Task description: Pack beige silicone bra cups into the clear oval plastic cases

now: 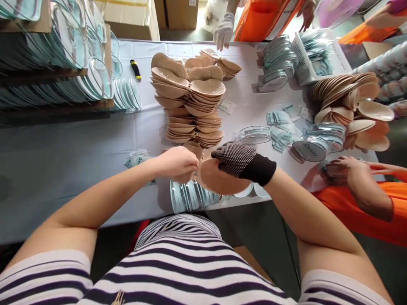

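Observation:
Near the table's front edge, a beige stick-on bra [219, 180] is between my two hands. My right hand [237, 159], in a black dotted glove, is closed over one of its cups. My left hand [179, 163] is bare, its fingers pinched at the bra's middle; what lies inside that pinch is hidden. Just beyond stands a tall stack of beige bras [193, 97]. Below my hands, a row of round clear cases [190, 197] stands on edge. Small printed packets [136, 157] lie left of my left forearm.
Clear cases in cardboard racks [66, 38] fill the left side. A yellow-and-black cutter [135, 70] lies nearby. At right are a white basket [333, 59], more bras [352, 106], loose packets [282, 127] and stacked cases [311, 148]. Co-workers' hands, one in a white glove [224, 30], are around the table.

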{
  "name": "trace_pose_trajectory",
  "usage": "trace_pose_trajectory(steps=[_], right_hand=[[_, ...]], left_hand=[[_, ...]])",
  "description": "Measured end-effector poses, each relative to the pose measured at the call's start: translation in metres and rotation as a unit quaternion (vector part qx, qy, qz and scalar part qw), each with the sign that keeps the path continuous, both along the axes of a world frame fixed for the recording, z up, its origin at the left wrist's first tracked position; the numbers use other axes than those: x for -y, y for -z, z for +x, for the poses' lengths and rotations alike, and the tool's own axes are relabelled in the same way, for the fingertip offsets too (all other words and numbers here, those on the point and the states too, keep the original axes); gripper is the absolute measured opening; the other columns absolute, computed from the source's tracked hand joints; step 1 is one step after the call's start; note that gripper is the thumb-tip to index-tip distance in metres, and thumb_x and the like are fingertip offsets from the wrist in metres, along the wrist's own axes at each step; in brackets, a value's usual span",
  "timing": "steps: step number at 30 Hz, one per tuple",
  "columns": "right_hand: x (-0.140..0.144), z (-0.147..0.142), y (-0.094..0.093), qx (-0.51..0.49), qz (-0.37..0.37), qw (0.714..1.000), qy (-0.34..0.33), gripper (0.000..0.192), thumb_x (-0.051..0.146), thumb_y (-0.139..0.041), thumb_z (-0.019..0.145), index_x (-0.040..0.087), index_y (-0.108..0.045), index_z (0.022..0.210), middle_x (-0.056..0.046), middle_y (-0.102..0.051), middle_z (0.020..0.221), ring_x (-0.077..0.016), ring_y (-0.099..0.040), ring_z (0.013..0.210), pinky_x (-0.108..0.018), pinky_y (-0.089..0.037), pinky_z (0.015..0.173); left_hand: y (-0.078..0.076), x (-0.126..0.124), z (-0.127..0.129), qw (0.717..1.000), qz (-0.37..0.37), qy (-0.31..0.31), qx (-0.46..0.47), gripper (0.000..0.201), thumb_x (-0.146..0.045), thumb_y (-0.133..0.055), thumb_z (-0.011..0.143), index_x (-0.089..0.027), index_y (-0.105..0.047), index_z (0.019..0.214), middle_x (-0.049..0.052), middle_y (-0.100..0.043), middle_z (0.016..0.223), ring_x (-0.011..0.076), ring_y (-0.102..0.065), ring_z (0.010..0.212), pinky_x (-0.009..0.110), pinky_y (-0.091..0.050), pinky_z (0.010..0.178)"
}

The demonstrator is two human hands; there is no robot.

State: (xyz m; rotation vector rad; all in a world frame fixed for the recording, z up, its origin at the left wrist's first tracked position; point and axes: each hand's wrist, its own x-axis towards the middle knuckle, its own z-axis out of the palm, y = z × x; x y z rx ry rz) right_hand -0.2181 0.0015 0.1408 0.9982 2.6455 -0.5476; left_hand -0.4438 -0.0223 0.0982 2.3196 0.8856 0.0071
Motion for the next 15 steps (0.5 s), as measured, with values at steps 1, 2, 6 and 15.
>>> trace_pose_trajectory(steps=[1, 2, 6, 15], right_hand=[[0.012, -0.002, 0.002, -0.045, -0.067, 0.997, -0.001, 0.022, 0.027, -0.062, 0.088, 0.018, -0.068, 0.107, -0.009, -0.072, 0.096, -0.0238, -0.065, 0.089, -0.033, -0.047, 0.08], [0.025, -0.006, 0.006, -0.092, -0.128, 0.988, 0.004, 0.023, 0.028, -0.062, 0.088, 0.018, -0.067, 0.108, -0.008, -0.072, 0.097, -0.0213, -0.066, 0.087, -0.03, -0.048, 0.077], [0.069, -0.026, 0.025, -0.18, -0.229, 0.956, 0.03, 0.016, 0.025, -0.054, 0.092, 0.017, -0.068, 0.094, -0.006, -0.072, 0.089, -0.0169, -0.063, 0.077, -0.028, -0.047, 0.072], [0.134, -0.058, 0.027, -0.19, -0.218, 0.949, 0.126, 0.007, 0.016, -0.057, 0.081, 0.017, -0.064, 0.08, -0.003, -0.068, 0.079, -0.0154, -0.057, 0.072, -0.027, -0.041, 0.067]], left_hand=[[-0.012, 0.014, -0.001, 1.0, -0.018, -0.002, -0.014, 0.032, -0.035, -0.045, 0.095, -0.024, -0.073, 0.084, 0.001, -0.074, 0.089, 0.018, -0.065, 0.084, 0.028, -0.042, 0.072], [-0.02, 0.027, -0.001, 0.999, -0.038, -0.012, -0.027, 0.032, -0.034, -0.045, 0.094, -0.023, -0.073, 0.084, 0.002, -0.074, 0.086, 0.0177, -0.065, 0.08, 0.027, -0.039, 0.066], [-0.026, 0.071, -0.01, 0.98, -0.185, -0.073, 0.0, 0.026, -0.034, -0.052, 0.09, -0.021, -0.073, 0.082, 0.001, -0.072, 0.081, 0.0159, -0.062, 0.074, 0.025, -0.036, 0.062], [-0.011, 0.119, -0.046, 0.931, -0.325, -0.135, 0.095, 0.021, -0.031, -0.059, 0.083, -0.017, -0.073, 0.076, -0.001, -0.07, 0.073, 0.0138, -0.059, 0.072, 0.023, -0.039, 0.064]])
